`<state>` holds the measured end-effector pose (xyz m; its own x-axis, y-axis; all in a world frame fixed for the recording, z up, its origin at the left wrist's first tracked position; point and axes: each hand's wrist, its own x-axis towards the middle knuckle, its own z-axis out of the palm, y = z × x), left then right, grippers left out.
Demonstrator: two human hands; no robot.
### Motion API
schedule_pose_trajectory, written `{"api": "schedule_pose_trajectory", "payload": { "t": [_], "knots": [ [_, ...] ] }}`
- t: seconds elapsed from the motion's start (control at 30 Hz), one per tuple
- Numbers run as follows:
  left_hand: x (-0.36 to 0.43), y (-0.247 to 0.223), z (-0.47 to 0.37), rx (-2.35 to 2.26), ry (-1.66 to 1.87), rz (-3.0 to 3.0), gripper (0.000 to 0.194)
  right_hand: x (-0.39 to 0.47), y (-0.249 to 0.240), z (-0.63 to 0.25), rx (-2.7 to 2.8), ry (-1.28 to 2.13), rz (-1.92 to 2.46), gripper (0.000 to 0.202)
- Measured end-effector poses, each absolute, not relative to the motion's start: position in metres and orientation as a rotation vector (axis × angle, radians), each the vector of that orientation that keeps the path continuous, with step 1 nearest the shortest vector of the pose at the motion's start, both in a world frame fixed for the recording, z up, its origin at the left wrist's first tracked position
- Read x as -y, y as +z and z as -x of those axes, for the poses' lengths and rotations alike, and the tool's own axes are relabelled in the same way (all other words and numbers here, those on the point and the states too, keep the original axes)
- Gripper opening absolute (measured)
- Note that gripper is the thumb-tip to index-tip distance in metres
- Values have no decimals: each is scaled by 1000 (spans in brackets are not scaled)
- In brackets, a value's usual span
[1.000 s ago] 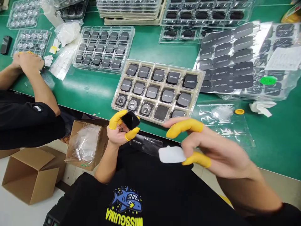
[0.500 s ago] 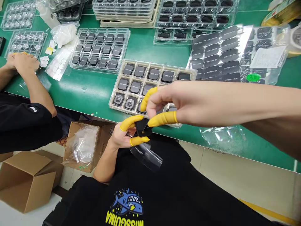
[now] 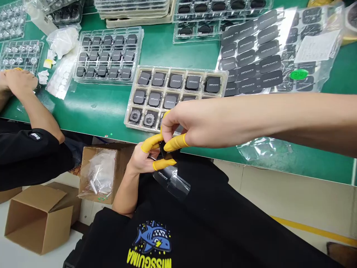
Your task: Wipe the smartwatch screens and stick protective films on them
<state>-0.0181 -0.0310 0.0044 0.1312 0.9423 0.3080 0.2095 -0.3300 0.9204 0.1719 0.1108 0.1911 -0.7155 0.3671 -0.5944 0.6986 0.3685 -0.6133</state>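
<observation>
Yellow-capped thumb and index finger of the left hand (image 3: 142, 160) stand slightly apart, gripping a small dark device (image 3: 169, 154) between them; thumb and index finger of the right hand (image 3: 199, 123) are drawn close together at the same device, cannot tell what lies between their tips. A clear printed film (image 3: 180, 186) hangs just below the left hand. Beyond, a compartmented tray (image 3: 128, 123) rests on the green table (image 3: 83, 111), dark labels (image 3: 247, 58) to its right.
</observation>
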Motion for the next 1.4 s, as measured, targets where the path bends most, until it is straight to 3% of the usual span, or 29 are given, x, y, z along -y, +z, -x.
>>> {"api": "schedule_pose_trajectory", "payload": {
  "t": [0.67, 0.93, 1.4],
  "knots": [
    [31, 8, 22, -1163, 1205, -1710, 85, -115, 183, -170, -2288, -1262, -901, 16],
    [30, 8, 22, -1151, 1138, -1612, 73, -121, 157, -183, -2478, -1480, -722, 21],
    [34, 7, 24, -1164, 1185, -1657, 78, -117, 165, -178, -2380, -1505, -804, 15]
  ]
}}
